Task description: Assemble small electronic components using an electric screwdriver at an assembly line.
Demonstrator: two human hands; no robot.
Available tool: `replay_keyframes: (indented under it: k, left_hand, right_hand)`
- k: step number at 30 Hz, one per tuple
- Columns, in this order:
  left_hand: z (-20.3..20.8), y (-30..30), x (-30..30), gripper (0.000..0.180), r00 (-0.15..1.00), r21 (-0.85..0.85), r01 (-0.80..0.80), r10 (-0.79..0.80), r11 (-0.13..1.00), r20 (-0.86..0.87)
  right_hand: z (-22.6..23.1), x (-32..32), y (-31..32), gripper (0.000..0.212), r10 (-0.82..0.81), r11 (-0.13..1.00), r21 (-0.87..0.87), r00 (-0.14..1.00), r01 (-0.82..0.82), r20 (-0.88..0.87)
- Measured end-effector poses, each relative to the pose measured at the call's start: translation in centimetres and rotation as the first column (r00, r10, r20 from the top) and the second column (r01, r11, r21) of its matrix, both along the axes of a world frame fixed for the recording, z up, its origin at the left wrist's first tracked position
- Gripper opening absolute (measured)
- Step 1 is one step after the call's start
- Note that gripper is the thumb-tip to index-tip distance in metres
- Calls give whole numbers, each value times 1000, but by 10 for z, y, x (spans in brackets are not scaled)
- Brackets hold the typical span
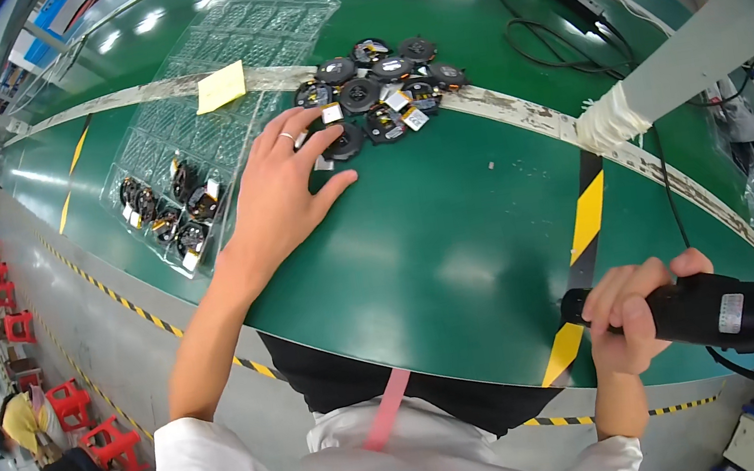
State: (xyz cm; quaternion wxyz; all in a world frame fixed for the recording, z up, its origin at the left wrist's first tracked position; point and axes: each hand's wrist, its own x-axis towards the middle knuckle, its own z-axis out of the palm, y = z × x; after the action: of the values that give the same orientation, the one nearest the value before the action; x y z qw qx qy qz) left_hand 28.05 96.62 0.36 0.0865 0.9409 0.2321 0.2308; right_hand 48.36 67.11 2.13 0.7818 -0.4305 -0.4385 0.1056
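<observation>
My left hand (277, 187) reaches over the green worktable with its fingers spread. Its fingertips are at the near-left edge of a pile of round black parts (360, 95), against one disc (346, 143); whether they press on it I cannot tell. Several of these parts carry white labels and bits of yellow and metal. My right hand (625, 313) is wrapped round a black, barrel-shaped corded hand tool (711, 314) above the table's near right edge. The tool's narrower end points left, and a thick cable leaves its right end.
Left of the pile lies a clear plastic tray (254, 34) with several similar parts (166, 208) in its near compartments and a yellow paper note (220, 87) on it. A grey post (692, 57) stands at the right, beside a coiled black cable (555, 53). Red stools (114, 448) stand on the floor.
</observation>
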Motion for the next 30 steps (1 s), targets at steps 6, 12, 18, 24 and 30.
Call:
replay_keyframes:
  k: [6, 12, 18, 24, 30]
  left_hand:
    - [-9, -38, 9, 13, 986, 105, 132, -141, 986, 84]
    - [-16, -116, 45, 7, 922, -454, 385, -351, 803, 162]
    - [-29, -131, 68, 26, 830, -415, 549, -533, 725, 165]
    - [-29, -130, 69, 68, 833, -385, 537, -543, 751, 103]
    - [-37, -126, 69, 42, 725, -438, 678, -638, 591, 262]
  right_hand:
    - [2, 1, -8, 54, -1, 998, -58, 999, -1, -36]
    - [14, 3, -15, 59, 76, 993, -77, 988, -86, -131]
    - [7, 8, -9, 59, 83, 996, -32, 990, -87, -112]
    - [13, 6, -4, 53, 43, 991, -129, 999, -41, 16]
    - [10, 16, 4, 51, 161, 986, -59, 978, -154, 133]
